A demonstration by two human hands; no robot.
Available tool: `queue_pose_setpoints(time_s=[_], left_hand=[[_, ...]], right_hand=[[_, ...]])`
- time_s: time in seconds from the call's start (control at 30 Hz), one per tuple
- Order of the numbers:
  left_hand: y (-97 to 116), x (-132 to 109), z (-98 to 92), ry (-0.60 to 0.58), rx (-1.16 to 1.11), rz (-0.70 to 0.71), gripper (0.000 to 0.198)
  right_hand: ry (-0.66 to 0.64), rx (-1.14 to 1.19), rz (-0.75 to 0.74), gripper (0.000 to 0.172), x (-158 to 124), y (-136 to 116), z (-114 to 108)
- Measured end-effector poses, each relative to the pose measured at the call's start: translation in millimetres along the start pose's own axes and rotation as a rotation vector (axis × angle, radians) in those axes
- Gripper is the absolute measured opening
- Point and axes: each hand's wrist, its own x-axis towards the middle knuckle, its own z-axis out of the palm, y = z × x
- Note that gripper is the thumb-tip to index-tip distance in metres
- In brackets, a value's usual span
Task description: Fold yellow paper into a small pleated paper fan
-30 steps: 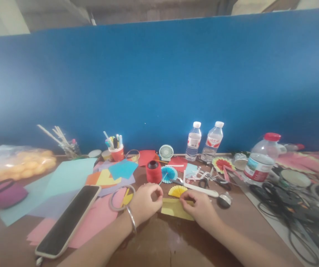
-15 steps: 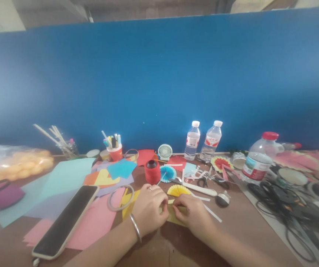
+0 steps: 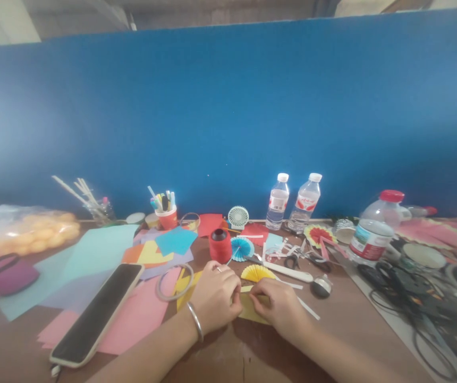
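Observation:
A piece of yellow paper (image 3: 249,310) lies low over the table between my two hands. My left hand (image 3: 217,293), with a ring and a silver bangle, pinches its left side with curled fingers. At the right side, the thumb and fingers of my right hand (image 3: 278,307) are closed on the same sheet. Parts of the paper are hidden by my fingers. Just beyond my hands lies a pleated yellow paper fan (image 3: 257,273). A red thread spool (image 3: 220,246) stands behind my left hand, beside a blue pleated paper rosette (image 3: 242,248).
On the left are a phone (image 3: 98,314), coloured paper sheets (image 3: 136,314) and a tape roll (image 3: 175,282). A white-handled knife (image 3: 288,272), scissors (image 3: 291,261) and paper strips lie beyond my right hand. Bottles (image 3: 278,202) stand at the back; black cables (image 3: 404,303) lie at right.
The whole view has shifted slightly, so things appear a little further right. My hands keep nearly the same pinch on the yellow paper.

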Motion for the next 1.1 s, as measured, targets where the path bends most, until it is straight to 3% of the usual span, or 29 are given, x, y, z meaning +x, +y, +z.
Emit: queue_pose_setpoints(time_s=[0.3,0.47,0.57,0.63,0.8,1.1], left_hand=[[-15.0,-0.3,3.7,0.0,0.061,-0.039,0.01],[-34.7,-1.1,3.4,0.0,0.042,-0.204,0.01],[-28.4,-1.7,0.4,0.053,-0.101,-0.292,0.012],[-16.4,-1.7,-1.1,0.069,-0.239,-0.27,0.016],[4.1,-1.8,0.9,-0.042,-0.421,-0.241,0.014],[-24.7,0.7,3.1,-0.014,-0.473,-0.481,0.016]], right_hand=[[0.014,0.02,0.039,0.015,0.4,5.0,-12.7],[0.082,0.074,0.159,0.014,3.7,14.5,-27.7],[0.058,0.113,0.193,0.013,4.2,15.1,-23.9],[0.019,0.144,0.18,0.012,3.6,11.9,-16.9],[-0.017,0.175,0.155,0.013,3.4,5.6,-8.4],[0.142,0.243,0.361,0.014,10.1,32.2,-24.4]])
